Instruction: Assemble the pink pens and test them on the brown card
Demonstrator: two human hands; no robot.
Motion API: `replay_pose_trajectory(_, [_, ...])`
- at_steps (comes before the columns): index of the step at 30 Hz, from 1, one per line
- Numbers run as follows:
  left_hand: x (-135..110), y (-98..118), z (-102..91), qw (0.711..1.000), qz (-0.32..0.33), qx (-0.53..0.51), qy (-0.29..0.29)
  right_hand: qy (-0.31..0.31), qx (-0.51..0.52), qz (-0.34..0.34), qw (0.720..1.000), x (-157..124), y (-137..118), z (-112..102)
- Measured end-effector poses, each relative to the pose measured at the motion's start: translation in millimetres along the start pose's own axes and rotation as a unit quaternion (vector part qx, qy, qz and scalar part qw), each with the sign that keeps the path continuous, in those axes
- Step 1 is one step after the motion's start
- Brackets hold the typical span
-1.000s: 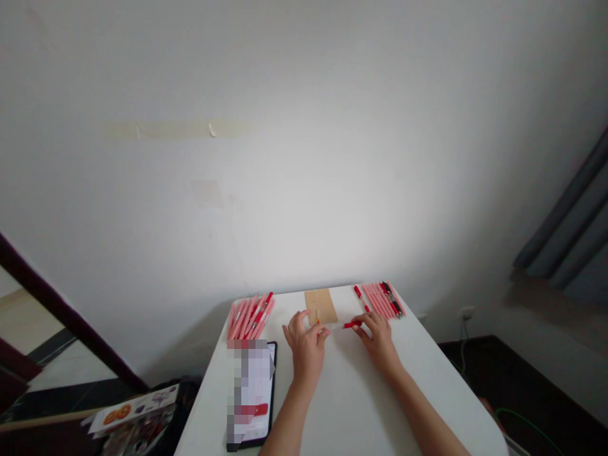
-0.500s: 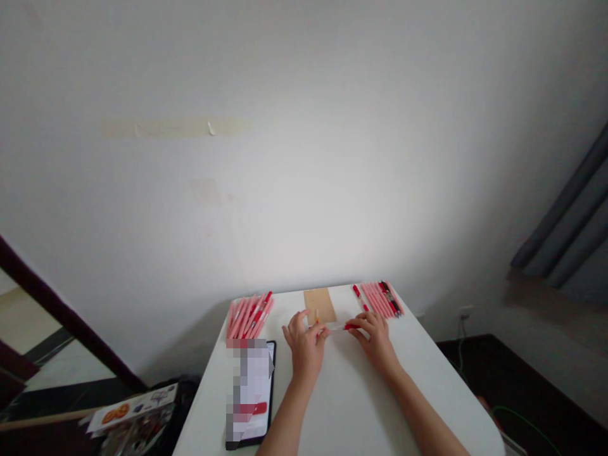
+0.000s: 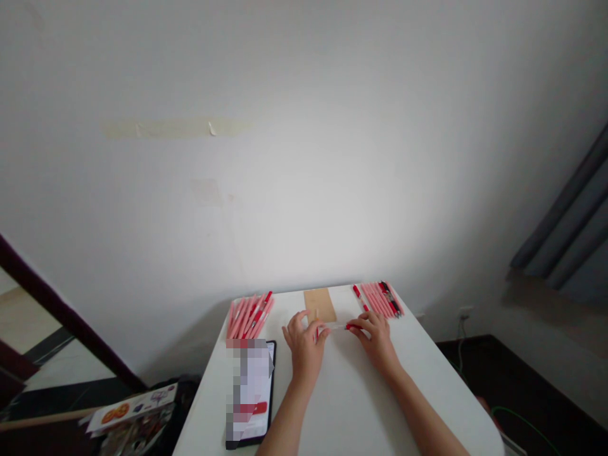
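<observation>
Between my two hands a slim pen (image 3: 337, 327) lies nearly level, with a clear or whitish middle and a red end. My left hand (image 3: 306, 345) pinches its left end between thumb and forefinger, the other fingers curled loosely. At the red end, the fingers of my right hand (image 3: 373, 335) are closed on the pen. A small red sliver shows by my left fingertips; what it belongs to is unclear. Just beyond my left hand lies a brown card (image 3: 320, 304), with a thin tan piece standing out near its front edge.
Pink and red pens (image 3: 249, 316) lie piled at the table's back left. A row of pink pens (image 3: 377, 299), some black or red, lies at the back right. A phone (image 3: 251, 392) rests left of my left forearm. Behind the white table (image 3: 356, 405) rises a wall (image 3: 304, 158).
Both hands keep nearly the same place and hold on the pen. My right fingers have shifted slightly at the red end, and less of the red shows.
</observation>
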State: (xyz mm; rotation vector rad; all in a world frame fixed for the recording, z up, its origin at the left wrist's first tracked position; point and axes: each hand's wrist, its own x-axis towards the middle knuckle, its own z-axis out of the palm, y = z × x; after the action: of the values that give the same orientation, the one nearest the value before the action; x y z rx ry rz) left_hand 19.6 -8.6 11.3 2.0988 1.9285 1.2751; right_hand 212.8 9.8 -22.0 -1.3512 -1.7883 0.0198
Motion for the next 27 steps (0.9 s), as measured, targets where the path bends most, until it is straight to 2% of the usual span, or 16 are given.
replay_pose_trajectory(9, [-1.1,-8.7,7.6,0.996,0.001,0.065,0.068,0.020,0.002,0.024,1.000,-0.5,2.7,-2.1])
replay_pose_trajectory(18, [-6.7,-7.7,6.0,0.993,-0.011,0.117,0.013,0.058,0.044,0.062,0.995,0.4,3.9,-0.7])
replay_pose_trajectory(27, [-6.0,-6.9,6.5,0.992,-0.025,0.124,-0.016,0.043,0.052,0.065,0.996,-0.3,6.4,1.0])
